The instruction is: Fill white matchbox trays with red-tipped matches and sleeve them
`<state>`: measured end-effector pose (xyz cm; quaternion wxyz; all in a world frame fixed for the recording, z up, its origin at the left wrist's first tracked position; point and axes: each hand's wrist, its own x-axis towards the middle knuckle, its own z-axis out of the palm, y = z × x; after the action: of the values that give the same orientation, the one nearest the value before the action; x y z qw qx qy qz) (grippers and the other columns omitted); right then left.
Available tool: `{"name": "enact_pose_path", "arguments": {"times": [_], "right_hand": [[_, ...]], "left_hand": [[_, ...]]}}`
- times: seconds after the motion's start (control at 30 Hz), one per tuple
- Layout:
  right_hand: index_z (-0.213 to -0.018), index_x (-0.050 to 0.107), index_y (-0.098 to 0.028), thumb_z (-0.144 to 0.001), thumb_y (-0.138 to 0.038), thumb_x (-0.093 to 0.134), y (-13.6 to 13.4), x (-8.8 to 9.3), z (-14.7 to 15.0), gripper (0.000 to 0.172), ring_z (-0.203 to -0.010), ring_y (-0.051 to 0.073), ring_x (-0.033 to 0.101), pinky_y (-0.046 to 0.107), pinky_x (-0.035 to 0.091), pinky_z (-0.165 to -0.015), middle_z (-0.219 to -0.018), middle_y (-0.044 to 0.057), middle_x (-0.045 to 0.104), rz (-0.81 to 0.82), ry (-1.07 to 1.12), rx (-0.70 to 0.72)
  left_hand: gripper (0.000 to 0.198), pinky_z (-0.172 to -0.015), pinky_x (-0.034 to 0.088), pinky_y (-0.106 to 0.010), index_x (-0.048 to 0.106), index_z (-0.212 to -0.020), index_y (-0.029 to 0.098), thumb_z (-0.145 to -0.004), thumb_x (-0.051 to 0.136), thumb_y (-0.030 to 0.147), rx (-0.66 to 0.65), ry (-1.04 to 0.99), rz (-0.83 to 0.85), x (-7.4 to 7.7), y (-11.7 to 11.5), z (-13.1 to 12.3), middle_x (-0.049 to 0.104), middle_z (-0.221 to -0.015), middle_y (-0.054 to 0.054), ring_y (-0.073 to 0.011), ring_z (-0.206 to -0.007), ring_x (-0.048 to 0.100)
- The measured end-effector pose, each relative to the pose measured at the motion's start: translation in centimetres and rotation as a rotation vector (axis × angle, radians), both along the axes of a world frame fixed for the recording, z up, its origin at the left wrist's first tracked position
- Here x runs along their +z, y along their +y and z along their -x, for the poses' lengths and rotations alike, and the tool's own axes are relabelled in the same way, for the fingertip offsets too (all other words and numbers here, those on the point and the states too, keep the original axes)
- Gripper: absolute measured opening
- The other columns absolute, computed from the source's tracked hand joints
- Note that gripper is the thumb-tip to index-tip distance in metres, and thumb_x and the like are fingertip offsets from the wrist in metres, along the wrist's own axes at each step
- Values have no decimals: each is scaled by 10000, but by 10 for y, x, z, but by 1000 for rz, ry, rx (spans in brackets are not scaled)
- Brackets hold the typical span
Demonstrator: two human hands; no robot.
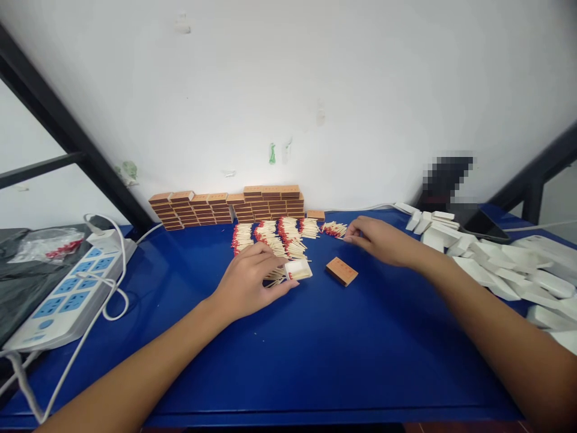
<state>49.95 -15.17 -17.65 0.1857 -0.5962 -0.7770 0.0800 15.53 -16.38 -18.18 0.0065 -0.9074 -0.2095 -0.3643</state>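
Here we note matchbox stacks (270,206) behind, power strip (74,293) leftward. Left hand (247,281) pinches tray (306,269); right hand (377,239), grip unclear.

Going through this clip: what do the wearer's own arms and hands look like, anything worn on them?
The left hand and right hand are ungloved, with no ring, watch or bracelet visible. The left forearm and right forearm are bare, with no sleeve in frame and no cables or clear markings on them.

White tray (304,266), matches (296,275) inside
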Motion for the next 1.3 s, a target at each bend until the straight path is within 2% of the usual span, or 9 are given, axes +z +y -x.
{"name": "enact_pose_path", "arguments": {"times": [0.17, 0.3, 0.43, 0.57, 0.7, 0.8, 0.93, 1.07, 1.3], "right_hand": [[-906, 657, -222, -1008, -385, 548, -27, 10, 51, 220, -777, 195, 615, 321, 472, -718, -901, 54, 673, -65, 162, 193], [-969, 656, -221, -1024, -288, 558, -49, 5, 88, 131, -798, 174, 621, 298, 481, -713, -947, 51, 657, -94, 198, 309], [-1011, 665, -222, -1023, -254, 558, -58, -1, 102, 113, -795, 163, 625, 296, 485, -704, -1009, 57, 657, -100, 192, 360], [-974, 687, -239, -1022, -352, 557, -47, 4, 88, 179, -732, 170, 596, 309, 481, -678, -943, 62, 667, -113, 196, 300], [-919, 710, -218, -993, -397, 536, -23, 10, 46, 261, -729, 203, 595, 349, 477, -712, -884, 86, 675, -228, 97, 13], [-915, 730, -207, -939, -383, 557, -4, 8, 10, 247, -779, 228, 617, 369, 485, -749, -944, 109, 675, -209, -7, -76], [-944, 750, -216, -905, -377, 595, 11, -3, -15, 227, -769, 222, 614, 358, 478, -742, -967, 102, 691, -118, -21, -32], [-965, 768, -220, -917, -370, 571, 14, -12, -15, 252, -788, 230, 615, 360, 468, -747, -959, 98, 696, -61, -20, 11], [-1018, 777, -237, -935, -375, 556, 12, -15, -11, 273, -782, 230, 612, 370, 479, -752, -961, 98, 693, -81, 0, 17]], "left_hand": [[333, -766, 567, -376, 741, -1082, 145, -906, 773, 425, 10, 3, 10, -1, 0, -1, 715, -755, -49, -237, -856, 651], [355, -771, 577, -389, 749, -1086, 145, -893, 784, 441, 18, -2, 17, -2, -1, -2, 743, -819, -71, -239, -863, 660], [361, -776, 583, -397, 751, -1077, 130, -884, 797, 431, 11, -6, 19, -2, -2, -2, 751, -837, -82, -243, -877, 666], [339, -777, 584, -397, 750, -1067, 137, -886, 796, 420, 8, -9, 17, -1, -2, -2, 746, -810, -69, -241, -866, 667], [326, -767, 579, -386, 747, -1082, 147, -909, 772, 422, 8, -8, 9, 0, 0, -1, 728, -766, -53, -235, -858, 666], [326, -763, 575, -381, 746, -1084, 151, -915, 764, 428, 4, 6, 12, 0, 0, 0, 715, -753, -49, -238, -868, 661], [325, -759, 574, -376, 746, -1072, 146, -914, 764, 429, 6, 10, 18, 0, -1, 0, 708, -751, -50, -237, -866, 660], [344, -754, 574, -378, 751, -1056, 128, -901, 777, 434, 11, 2, 13, 0, -1, 0, 711, -760, -61, -237, -851, 660], [360, -760, 575, -382, 752, -1061, 144, -893, 779, 462, 23, 10, 29, -1, -1, 0, 714, -776, -61, -240, -864, 666]]}}
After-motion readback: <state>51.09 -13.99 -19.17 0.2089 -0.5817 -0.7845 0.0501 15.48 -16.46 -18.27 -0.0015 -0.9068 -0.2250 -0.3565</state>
